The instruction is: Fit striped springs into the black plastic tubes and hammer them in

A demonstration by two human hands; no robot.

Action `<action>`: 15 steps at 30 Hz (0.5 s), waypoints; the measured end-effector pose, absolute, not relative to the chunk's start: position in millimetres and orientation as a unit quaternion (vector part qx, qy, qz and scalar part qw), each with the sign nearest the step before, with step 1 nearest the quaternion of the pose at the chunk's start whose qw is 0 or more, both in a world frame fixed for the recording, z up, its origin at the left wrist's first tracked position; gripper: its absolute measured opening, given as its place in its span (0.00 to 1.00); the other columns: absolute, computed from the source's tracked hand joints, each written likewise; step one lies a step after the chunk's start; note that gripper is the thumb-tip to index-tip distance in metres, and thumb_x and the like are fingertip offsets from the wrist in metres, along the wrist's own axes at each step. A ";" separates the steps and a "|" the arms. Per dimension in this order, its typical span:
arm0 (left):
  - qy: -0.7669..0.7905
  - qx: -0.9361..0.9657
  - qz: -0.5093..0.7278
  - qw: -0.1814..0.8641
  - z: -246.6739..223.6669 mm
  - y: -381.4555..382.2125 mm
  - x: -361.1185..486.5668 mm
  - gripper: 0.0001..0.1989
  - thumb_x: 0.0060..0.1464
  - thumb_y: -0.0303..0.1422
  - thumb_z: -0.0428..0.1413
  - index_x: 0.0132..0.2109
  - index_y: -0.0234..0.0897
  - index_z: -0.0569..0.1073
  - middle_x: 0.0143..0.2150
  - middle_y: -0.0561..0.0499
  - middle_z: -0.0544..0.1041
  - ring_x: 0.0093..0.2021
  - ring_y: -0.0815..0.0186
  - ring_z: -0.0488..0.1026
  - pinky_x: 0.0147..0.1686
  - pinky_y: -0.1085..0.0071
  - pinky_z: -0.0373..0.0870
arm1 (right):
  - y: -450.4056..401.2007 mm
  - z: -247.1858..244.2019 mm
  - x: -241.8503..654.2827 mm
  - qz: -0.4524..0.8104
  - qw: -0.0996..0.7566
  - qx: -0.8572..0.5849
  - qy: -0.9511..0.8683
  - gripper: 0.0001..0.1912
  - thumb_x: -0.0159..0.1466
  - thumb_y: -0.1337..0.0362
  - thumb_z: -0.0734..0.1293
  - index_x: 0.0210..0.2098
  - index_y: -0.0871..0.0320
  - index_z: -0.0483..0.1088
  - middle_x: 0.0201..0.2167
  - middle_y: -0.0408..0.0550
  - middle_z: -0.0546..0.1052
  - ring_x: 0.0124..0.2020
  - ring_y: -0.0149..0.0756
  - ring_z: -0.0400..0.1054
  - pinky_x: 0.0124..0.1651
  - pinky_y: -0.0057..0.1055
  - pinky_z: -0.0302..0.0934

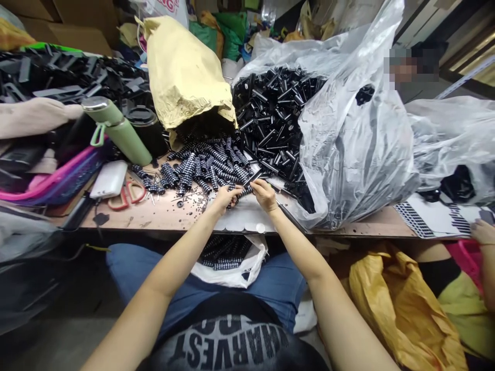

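Note:
My left hand (pixel 227 198) is closed on a ridged black-and-white piece near the table's front edge. Just right of it, my right hand (pixel 264 195) pinches a slim black tube (pixel 252 179) that slants between the two hands. Behind them lies a heap of ridged black-and-white pieces (pixel 216 162), spilling from a yellow sack (pixel 185 72). Glossy black tubes (pixel 270 113) fill a clear plastic bag (pixel 359 149) at the back right. Under my hands is a white sheet (pixel 235 220) on the table.
Red scissors (pixel 126 197), a white box (pixel 109 179) and a green bottle (pixel 118 131) stand or lie at the left. On my lap sits a white bag (pixel 251 265) of ridged pieces. At the far right edge is another person's hand (pixel 483 231).

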State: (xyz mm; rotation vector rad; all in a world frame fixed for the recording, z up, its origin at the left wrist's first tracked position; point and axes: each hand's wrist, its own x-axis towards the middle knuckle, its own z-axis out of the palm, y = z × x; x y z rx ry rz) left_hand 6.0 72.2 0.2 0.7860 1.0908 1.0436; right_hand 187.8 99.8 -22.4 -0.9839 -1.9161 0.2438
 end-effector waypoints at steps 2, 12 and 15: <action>0.470 0.335 0.494 0.650 2.8 69.0 5.2 0.16 0.44 0.37 0.63 0.39 0.33 0.73 0.25 0.56 0.69 0.17 0.77 0.60 0.13 0.79 0.50 | 87.7 -15.0 182.8 0.151 0.509 -0.420 -0.736 0.10 0.64 0.57 0.64 0.34 0.53 0.76 0.38 0.51 0.77 0.43 0.39 0.73 0.49 0.40 0.69; 0.468 0.558 0.468 0.501 17.3 34.6 -2.1 0.12 0.45 0.39 0.63 0.27 0.35 0.73 0.24 0.52 0.72 0.26 0.68 0.69 0.28 0.73 0.66 | 36.9 24.4 158.9 0.657 0.499 -0.447 -0.345 0.19 0.45 0.55 0.78 0.31 0.57 0.70 0.28 0.39 0.73 0.27 0.25 0.68 0.32 0.23 0.64; 0.475 0.601 0.502 0.402 13.6 25.5 -0.3 0.08 0.47 0.37 0.62 0.27 0.37 0.74 0.28 0.49 0.74 0.32 0.64 0.71 0.35 0.70 0.68 | 28.0 28.3 158.8 0.723 0.430 -0.461 -0.282 0.25 0.51 0.42 0.71 0.37 0.55 0.70 0.32 0.43 0.75 0.32 0.32 0.71 0.35 0.30 0.67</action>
